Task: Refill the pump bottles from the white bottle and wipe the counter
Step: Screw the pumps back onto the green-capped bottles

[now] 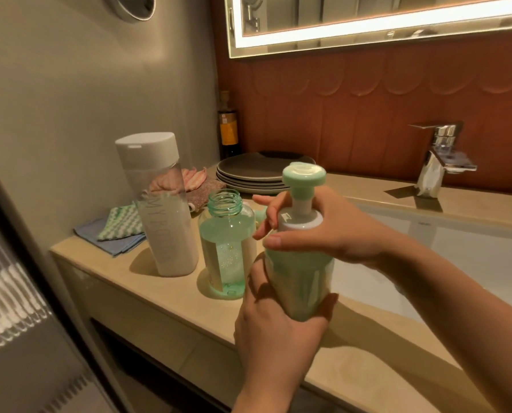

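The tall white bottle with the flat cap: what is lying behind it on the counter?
Behind the tall white bottle lie a folded blue cloth, a green-and-white wavy cloth and a pink cloth. The bottle covers parts of all three.

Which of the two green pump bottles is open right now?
The standing bottle beside the white bottle: its threaded neck is bare. The held bottle, in both hands, has its pump on.

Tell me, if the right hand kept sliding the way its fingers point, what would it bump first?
Probably the open green bottle, just left of the right hand's fingertips; the white bottle stands beyond. Depth is uncertain.
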`<action>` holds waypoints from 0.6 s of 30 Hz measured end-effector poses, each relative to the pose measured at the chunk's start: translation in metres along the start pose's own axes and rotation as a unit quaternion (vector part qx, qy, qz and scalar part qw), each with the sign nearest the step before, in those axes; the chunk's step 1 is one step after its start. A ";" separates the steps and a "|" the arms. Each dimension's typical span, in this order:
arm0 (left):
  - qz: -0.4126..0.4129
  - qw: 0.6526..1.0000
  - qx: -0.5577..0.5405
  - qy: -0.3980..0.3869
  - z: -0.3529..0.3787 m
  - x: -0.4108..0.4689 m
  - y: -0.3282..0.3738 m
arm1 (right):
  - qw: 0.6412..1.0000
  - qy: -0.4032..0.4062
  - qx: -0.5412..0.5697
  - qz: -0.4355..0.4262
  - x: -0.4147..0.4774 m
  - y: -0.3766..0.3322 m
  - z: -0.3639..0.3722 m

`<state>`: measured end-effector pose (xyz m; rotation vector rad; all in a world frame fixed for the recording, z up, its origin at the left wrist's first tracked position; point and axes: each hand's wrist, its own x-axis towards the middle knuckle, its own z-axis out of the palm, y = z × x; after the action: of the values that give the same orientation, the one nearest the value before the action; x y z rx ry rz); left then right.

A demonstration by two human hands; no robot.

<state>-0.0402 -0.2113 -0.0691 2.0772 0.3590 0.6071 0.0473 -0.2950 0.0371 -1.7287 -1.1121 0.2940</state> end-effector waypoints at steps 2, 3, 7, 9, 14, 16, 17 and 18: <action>0.003 1.000 0.004 0.006 0.003 0.001 -0.001 | 0.999 0.033 -0.004 -0.007 -0.001 0.000 0.004; 0.004 1.000 0.003 0.010 0.004 0.001 -0.001 | 0.999 0.050 -0.008 -0.008 -0.001 -0.001 0.006; 0.016 1.000 0.004 0.019 0.005 0.001 -0.002 | 0.996 0.087 -0.028 -0.002 -0.002 -0.001 0.011; 0.038 0.999 -0.006 0.016 0.005 0.003 -0.005 | 0.996 0.089 -0.024 0.003 -0.003 -0.004 0.013; 0.137 0.976 -0.121 0.117 0.001 0.002 -0.012 | 0.993 0.104 -0.051 0.022 -0.004 -0.009 0.015; 0.170 0.954 -0.148 0.197 -0.005 0.003 -0.014 | 0.991 0.117 -0.064 0.033 -0.005 -0.011 0.016; 0.184 0.944 -0.151 0.229 -0.009 0.006 -0.015 | 0.990 0.121 -0.069 0.038 -0.005 -0.012 0.017; 0.195 0.937 -0.148 0.250 -0.013 0.012 -0.016 | 0.989 0.124 -0.073 0.043 -0.005 -0.013 0.018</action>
<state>-0.0381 -0.1878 -0.0736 1.6880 0.1214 1.3550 0.0260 -0.2874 0.0378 -1.8886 -0.8977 0.0478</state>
